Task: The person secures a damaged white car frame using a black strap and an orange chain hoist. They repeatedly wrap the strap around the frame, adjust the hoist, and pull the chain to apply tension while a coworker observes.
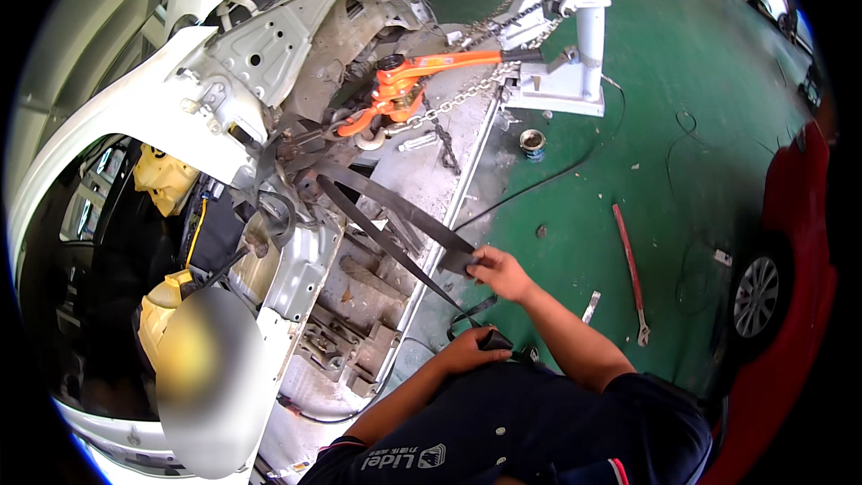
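A dark grey webbing strap (404, 209) runs in two lengths from the torn front of a white car body (296, 274) toward me. My right hand (499, 273) pinches the upper length near its folded end. Lower and closer to my body, my left hand (467, 352) is closed around the other length and a bunched black part of it. Beyond my hands, an orange lever chain hoist (395, 94) hangs taut between the car body and a grey metal post (589, 36). Its hook sits beside the strap's far end, where the exact fastening is hard to make out.
The car stands by a pale platform (429, 162) with a metal edge. On the green floor lie a long red-handled wrench (628, 269), a small can (532, 145), a metal strip (591, 307) and a dark hose (548, 181). A red car (795, 278) is at the right.
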`<state>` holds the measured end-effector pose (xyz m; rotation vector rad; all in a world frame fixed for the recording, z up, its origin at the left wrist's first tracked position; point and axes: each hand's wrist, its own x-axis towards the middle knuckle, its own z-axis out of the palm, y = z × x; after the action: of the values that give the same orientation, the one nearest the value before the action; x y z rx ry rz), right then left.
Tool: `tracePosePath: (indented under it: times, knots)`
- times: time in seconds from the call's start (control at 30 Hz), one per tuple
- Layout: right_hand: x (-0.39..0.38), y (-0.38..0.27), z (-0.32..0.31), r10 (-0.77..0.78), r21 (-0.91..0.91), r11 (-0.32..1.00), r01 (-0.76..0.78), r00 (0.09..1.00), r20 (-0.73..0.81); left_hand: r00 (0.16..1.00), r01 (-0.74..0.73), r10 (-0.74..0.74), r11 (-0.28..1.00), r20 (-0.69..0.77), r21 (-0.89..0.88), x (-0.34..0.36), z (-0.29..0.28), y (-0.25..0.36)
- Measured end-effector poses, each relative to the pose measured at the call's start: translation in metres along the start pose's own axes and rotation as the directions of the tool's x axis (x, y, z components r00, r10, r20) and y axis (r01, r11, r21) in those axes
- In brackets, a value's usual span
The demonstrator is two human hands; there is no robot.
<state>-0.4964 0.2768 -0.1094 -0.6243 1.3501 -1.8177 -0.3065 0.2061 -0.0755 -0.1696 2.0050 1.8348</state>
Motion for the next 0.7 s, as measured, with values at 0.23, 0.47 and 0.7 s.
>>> tracePosePath:
  times: [0.23, 0.47, 0.7]
  knots:
    - [0.0, 0.03, -0.002, 0.4, -0.078, 0.915, -0.396, 0.916, 0.035, 0.98, -0.167, 0.182, 0.973, 0.079, -0.16, 0.022, -0.033, -0.014]
    - [0.02, 0.061, -0.056, 0.228, -0.677, 0.734, 0.055, 0.919, 0.322, 0.892, -0.346, 0.371, 0.928, 0.259, -0.138, 0.097, -0.062, -0.007]
    - [0.054, 0.01, -0.065, 0.35, -0.44, 0.843, -0.311, 0.937, 0.009, 0.918, -0.339, 0.393, 0.845, 0.05, -0.412, 0.12, -0.118, 0.023]
